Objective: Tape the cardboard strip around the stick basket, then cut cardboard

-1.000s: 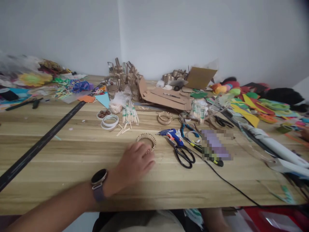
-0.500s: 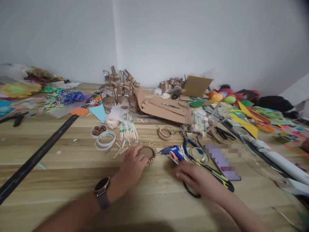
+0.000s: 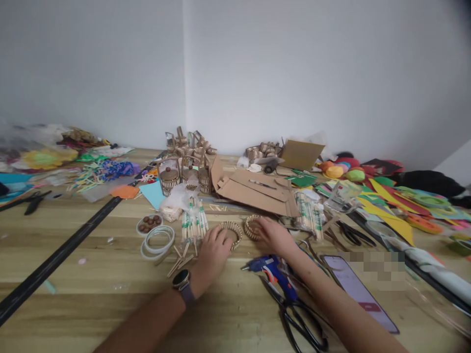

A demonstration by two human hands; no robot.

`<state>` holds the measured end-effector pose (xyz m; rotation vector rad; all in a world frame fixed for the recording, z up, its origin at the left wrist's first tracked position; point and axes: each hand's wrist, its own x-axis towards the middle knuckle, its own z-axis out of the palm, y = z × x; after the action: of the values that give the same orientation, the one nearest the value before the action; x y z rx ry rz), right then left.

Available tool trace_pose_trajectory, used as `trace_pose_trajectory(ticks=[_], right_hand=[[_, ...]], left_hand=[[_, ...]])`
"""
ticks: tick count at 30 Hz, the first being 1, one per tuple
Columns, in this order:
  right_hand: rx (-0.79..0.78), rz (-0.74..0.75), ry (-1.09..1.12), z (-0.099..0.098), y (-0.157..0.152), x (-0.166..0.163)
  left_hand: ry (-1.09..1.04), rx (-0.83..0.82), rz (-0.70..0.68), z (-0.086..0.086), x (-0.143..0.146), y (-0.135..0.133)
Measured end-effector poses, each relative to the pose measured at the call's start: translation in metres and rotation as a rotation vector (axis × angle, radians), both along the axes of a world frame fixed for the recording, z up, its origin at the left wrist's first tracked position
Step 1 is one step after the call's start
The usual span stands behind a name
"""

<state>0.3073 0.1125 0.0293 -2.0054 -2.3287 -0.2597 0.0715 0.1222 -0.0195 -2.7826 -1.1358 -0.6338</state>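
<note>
Well in from the back edge of the worktop (image 3: 228, 314), the left hand (image 3: 213, 250) curls half-open at a striped ring (image 3: 238, 236), the right hand (image 3: 275, 236) likewise at another ring (image 3: 249, 229), grip unclear.

The left hand (image 3: 214, 251), a watch (image 3: 181, 278) on its wrist, is at the near side of a striped ring (image 3: 237, 230). The right hand (image 3: 275, 236) has its fingers at a second ring (image 3: 248, 229), just beside the first; how firmly either is held is hard to tell. A glue gun (image 3: 263, 264) and scissors (image 3: 285, 304) lie left of the right forearm, a phone (image 3: 356, 294) right of it. Cardboard (image 3: 253, 193) lies beyond the rings.
</note>
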Motion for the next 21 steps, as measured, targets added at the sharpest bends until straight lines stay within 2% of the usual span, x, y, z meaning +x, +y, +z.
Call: trace_pose_trajectory(ticks=[3, 6, 9, 12, 15, 17, 21], right_hand=[[0.063, -0.065, -0.040, 0.012, 0.013, 0.022], [0.069, -0.093, -0.098, 0.013, 0.033, 0.042], [0.040, -0.108, -0.145, 0.006, 0.052, 0.057], [0.049, -0.128, -0.181, 0.000, 0.065, 0.067], [0.095, -0.131, -0.210, 0.000, 0.067, 0.078], [0.129, -0.125, -0.231, 0.003, 0.064, 0.086], [0.199, -0.097, -0.270, 0.008, 0.048, 0.100]], left_hand=[[-0.069, -0.004, -0.015, -0.001, -0.010, -0.017], [-0.089, 0.012, -0.049, -0.007, -0.030, -0.040], [-0.069, 0.146, -0.119, -0.020, -0.056, -0.055], [-0.036, 0.312, -0.201, -0.037, -0.081, -0.059], [-0.040, 0.412, -0.210, -0.054, -0.096, -0.059], [-0.045, 0.421, -0.180, -0.060, -0.100, -0.060], [-0.056, 0.403, -0.170, -0.059, -0.100, -0.064]])
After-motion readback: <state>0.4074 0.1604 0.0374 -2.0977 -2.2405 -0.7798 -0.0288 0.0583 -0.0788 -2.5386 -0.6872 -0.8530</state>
